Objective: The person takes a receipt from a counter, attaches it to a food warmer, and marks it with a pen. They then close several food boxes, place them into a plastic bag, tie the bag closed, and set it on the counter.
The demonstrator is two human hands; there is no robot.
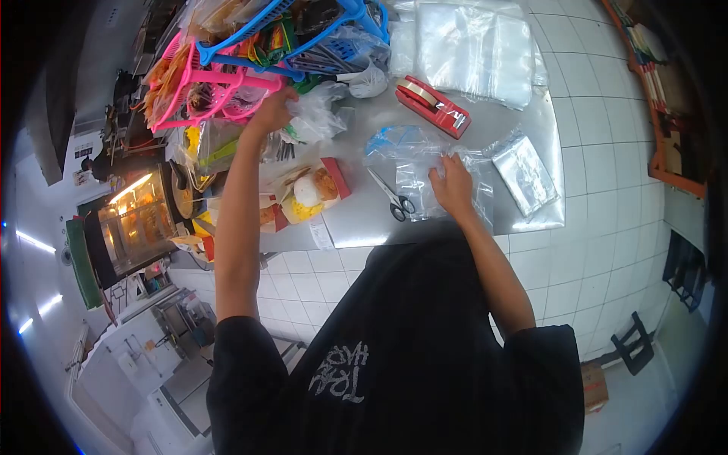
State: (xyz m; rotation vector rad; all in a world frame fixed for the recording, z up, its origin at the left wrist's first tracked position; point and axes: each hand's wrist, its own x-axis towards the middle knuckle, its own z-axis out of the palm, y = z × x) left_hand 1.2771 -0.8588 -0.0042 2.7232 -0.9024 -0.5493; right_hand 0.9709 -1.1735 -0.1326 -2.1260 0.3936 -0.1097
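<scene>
My left hand [274, 112] reaches to the pink plastic basket [227, 80], its fingers bent at the basket's near edge. What they hold, if anything, is hidden. A crumpled clear plastic bag [320, 110] lies just right of those fingers. My right hand [453, 186] is on the metal table [356, 216], its fingers closed on a clear plastic bag [413, 178]. Black-handled scissors [400, 205] lie left of that hand. Food in red-edged paper boxes [334, 178] sits between my arms, with white and yellow pieces showing.
A red tape dispenser [436, 106] stands beyond my right hand. Stacks of clear bags [474, 53] lie at the back, and a smaller packet [525, 174] at the right edge. A blue basket [334, 45] leans over the pink one. A lit glass food warmer [136, 216] is at left.
</scene>
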